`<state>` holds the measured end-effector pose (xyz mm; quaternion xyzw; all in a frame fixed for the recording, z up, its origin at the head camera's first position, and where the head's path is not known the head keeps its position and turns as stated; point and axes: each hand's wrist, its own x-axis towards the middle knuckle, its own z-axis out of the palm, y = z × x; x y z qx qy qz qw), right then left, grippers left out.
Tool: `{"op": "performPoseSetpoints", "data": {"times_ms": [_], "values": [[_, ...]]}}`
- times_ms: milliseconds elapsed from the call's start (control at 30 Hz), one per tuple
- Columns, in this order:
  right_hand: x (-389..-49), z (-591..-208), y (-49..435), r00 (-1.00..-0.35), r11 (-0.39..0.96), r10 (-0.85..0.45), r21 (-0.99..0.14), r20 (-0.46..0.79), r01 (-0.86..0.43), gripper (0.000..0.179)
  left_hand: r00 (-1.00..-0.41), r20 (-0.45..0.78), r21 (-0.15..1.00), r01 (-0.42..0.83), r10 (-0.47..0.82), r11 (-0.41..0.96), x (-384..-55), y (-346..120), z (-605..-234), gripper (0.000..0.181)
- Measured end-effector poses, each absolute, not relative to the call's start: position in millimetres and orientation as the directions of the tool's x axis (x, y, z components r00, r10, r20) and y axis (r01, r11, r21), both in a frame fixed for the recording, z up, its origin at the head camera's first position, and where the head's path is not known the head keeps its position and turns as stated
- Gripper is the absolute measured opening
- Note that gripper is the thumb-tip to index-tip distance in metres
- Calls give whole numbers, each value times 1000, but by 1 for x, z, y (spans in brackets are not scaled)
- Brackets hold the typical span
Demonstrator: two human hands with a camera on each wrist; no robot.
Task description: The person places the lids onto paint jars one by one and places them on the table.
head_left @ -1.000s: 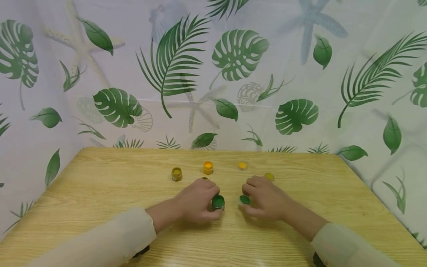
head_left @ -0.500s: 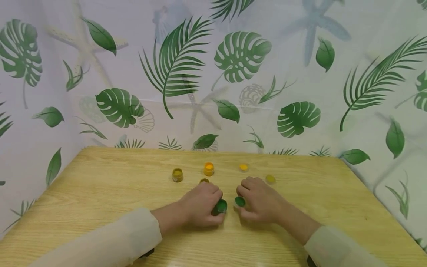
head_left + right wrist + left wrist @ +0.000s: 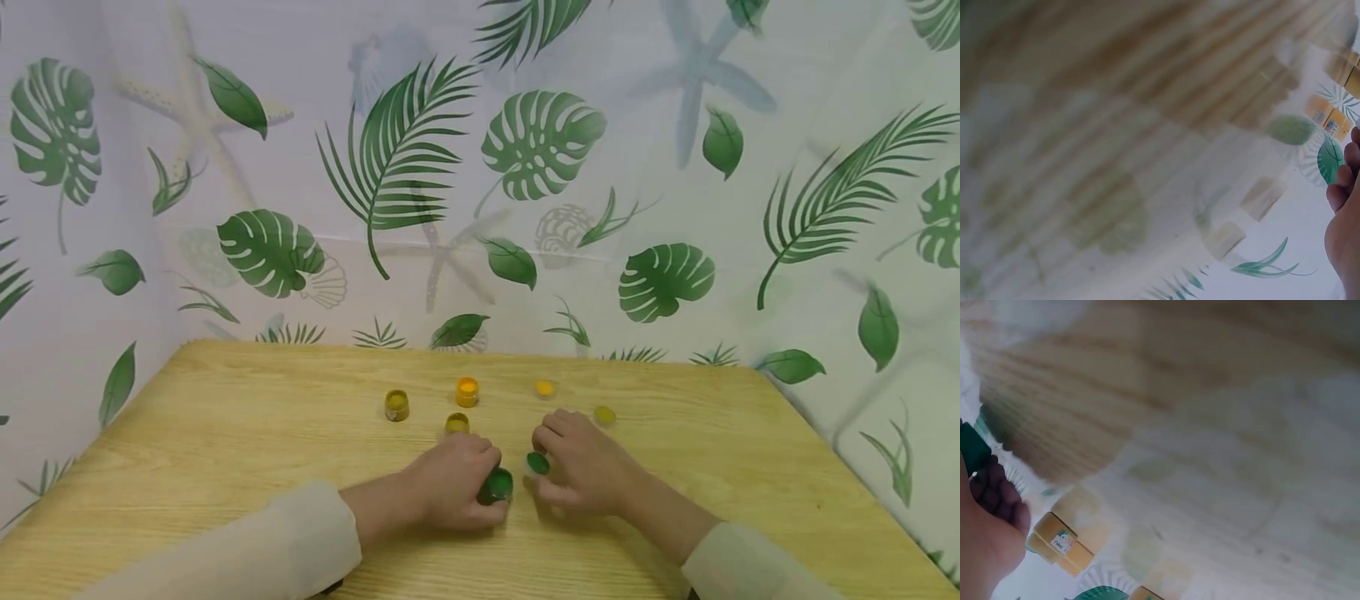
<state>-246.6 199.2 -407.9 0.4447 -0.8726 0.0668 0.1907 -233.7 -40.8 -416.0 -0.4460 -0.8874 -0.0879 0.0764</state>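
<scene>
My left hand (image 3: pixel 448 485) grips a small open jar of green paint (image 3: pixel 498 486) low over the wooden table, its mouth tipped a little toward the right hand. In the left wrist view, the dark green jar (image 3: pixel 972 449) shows at the left edge beside curled fingers. My right hand (image 3: pixel 588 465) pinches a round green lid (image 3: pixel 537 463) between thumb and fingers, a short gap to the right of the jar. The right wrist view catches only part of the right hand (image 3: pixel 1346 206), and the lid is out of sight there.
Behind the left hand stand open jars: a dark yellow one (image 3: pixel 457 423), an olive one (image 3: pixel 397 406) and an orange one (image 3: pixel 467 392). A yellow-orange lid (image 3: pixel 544 388) and an olive lid (image 3: pixel 604 415) lie beyond the right hand. Leaf-print cloth (image 3: pixel 540 150) hangs behind the table (image 3: pixel 262 433).
The right hand has brought the green lid left, nearer the jar. The left hand has shifted slightly right with the jar, and the dark yellow jar behind it shows more. The head view tilted slightly.
</scene>
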Motion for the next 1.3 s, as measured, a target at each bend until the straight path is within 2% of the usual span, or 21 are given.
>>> {"op": "performPoseSetpoints", "data": {"times_ms": [167,367,533,667,933,1200,1300], "values": [[-248,-409,201,-554,611,-741,40,379,-790,20,-671,109,188,738,733,648,-240,-42,-417,28],[-248,-409,196,-536,588,-743,8,401,-809,19,-740,125,202,671,661,713,-250,-53,-418,28],[-247,-406,184,-514,554,-742,-39,431,-832,19,-726,162,165,687,668,707,-245,-52,-416,29],[-248,-404,175,-495,540,-757,-17,427,-841,20,-714,174,124,699,678,705,-238,-44,-414,30],[-246,-405,169,-520,574,-762,30,387,-818,23,-725,206,99,684,658,723,-239,-43,-415,31],[-241,-405,167,-470,554,-753,57,460,-831,26,-639,300,45,751,708,658,-236,-43,-417,34],[-240,-406,166,-467,552,-757,65,458,-832,26,-624,315,34,760,715,649,-235,-42,-416,33]]}}
